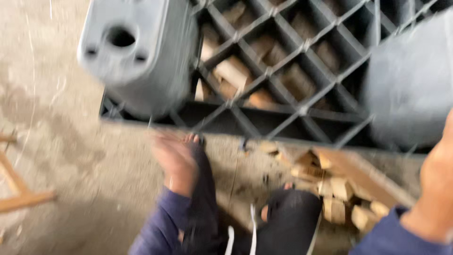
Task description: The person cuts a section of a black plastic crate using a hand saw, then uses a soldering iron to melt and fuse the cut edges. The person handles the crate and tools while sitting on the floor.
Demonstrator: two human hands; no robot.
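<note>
A dark plastic lattice pallet (302, 111) with pale grey block feet (137, 52) stands tipped up in front of me. My left hand (173, 163), in a purple sleeve, is motion-blurred just below the pallet's lower edge, with its fingers spread and nothing in it. My right hand (436, 189) enters at the right edge beside another grey foot (410, 85); its fingers are out of view. Small wooden blocks (337, 193) lie heaped on the floor between my hands, and more blocks (233, 71) show through the lattice.
My feet, in black torn coverings (290, 217) with toes (192, 138) showing, rest on the concrete floor (71, 156). A wooden frame piece (19, 193) lies at the far left. A long board (363, 177) lies among the blocks.
</note>
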